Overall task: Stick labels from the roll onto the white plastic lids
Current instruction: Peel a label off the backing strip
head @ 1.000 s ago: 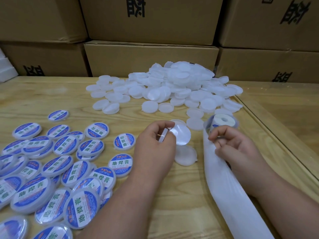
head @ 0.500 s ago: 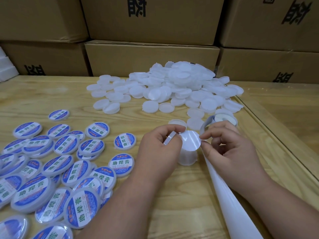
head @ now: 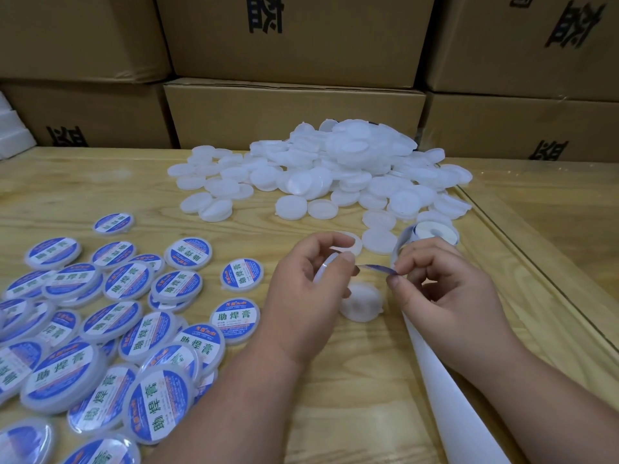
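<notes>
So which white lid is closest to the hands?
The plain lid lying on the table just below both hands, apart from the big pile.

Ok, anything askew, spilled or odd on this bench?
Mostly orderly. One blank lid lies alone under the hands, apart from the unlabelled heap. The spent backing strip trails off the near edge. Labelled lids overlap loosely, some tilted. No damage visible.

One head-worn wide-angle view looks forward and down, close over the wooden table (head: 100, 182), cardboard boxes (head: 294, 115) filling the frame's top.
</notes>
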### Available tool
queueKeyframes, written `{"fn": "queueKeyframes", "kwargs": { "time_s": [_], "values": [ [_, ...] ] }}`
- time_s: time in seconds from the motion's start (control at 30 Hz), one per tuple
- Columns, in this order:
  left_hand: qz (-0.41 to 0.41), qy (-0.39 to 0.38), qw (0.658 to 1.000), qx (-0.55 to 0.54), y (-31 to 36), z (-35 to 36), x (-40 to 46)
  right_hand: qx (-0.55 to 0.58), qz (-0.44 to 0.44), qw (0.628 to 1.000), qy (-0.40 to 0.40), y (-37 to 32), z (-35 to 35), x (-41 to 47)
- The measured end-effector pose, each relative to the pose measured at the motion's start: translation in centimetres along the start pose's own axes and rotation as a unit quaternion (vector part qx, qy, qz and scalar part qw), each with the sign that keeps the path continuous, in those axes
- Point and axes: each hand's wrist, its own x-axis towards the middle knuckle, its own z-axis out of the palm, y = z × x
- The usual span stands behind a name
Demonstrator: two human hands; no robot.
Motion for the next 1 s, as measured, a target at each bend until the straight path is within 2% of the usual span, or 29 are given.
{"fn": "queueKeyframes", "kwargs": {
  "time_s": [0.1,0.17,0.27,0.37,0.5,0.57,0.73,1.0],
  "values": [
    [-0.024,-0.014,0.995,-0.095,-0.1,-0.1,0.2,0.052,0.045,0.997,0.018,-0.3,-0.1,0.2],
    [-0.042,-0.013,0.993,-0.111,-0.1,-0.2,0.3,0.156,0.133,0.978,0.024,-0.4,-0.4,0.5],
    [-0.035,-0.003,0.991,-0.126,-0.3,-0.1,0.5,0.356,0.269,0.894,-0.037,-0.3,-1.6,1.3],
    [-0.044,-0.001,0.985,-0.167,-0.1,0.2,0.7,0.496,0.344,0.78,-0.167,-0.2,-2.7,1.8],
    [-0.065,-0.017,0.977,-0.201,0.2,0.6,0.4,0.576,0.376,0.665,-0.29,0.2,-3.4,2.0],
    [-0.073,-0.023,0.975,-0.211,0.2,0.6,0.4,0.586,0.388,0.632,-0.325,0.3,-3.5,2.1],
    [-0.101,-0.061,0.97,-0.214,0.3,0.4,0.6,0.577,0.402,0.605,-0.374,0.2,-3.4,2.1],
    [-0.109,-0.068,0.97,-0.207,0.3,0.5,0.7,0.567,0.401,0.601,-0.395,-0.2,-3.3,2.2]
  ]
}}
